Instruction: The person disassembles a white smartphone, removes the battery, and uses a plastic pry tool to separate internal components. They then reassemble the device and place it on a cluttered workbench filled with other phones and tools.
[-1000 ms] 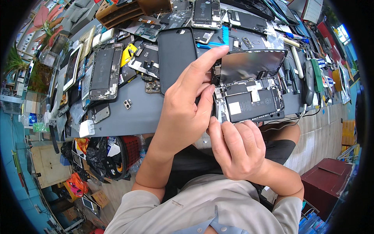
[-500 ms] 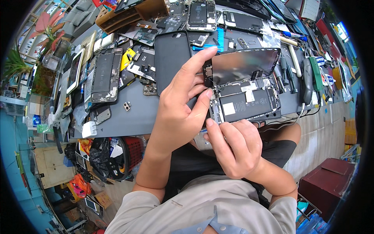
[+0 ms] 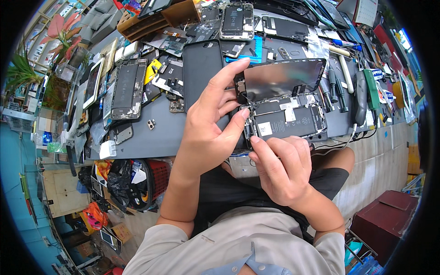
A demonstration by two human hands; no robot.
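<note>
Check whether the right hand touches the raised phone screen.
Apart: the head view shows the battery in the gap between the right hand and the screen.

Bright, fairly even light fills the scene; a bluish-white patch (image 3: 405,38) glares at far right; the lifted phone screen (image 3: 284,79) carries a pale, blurry sheen; shade gathers below the table (image 3: 160,130) at left; the middle looks crisp; outward, the left wall (image 3: 17,156) bends and softens into black.
</note>
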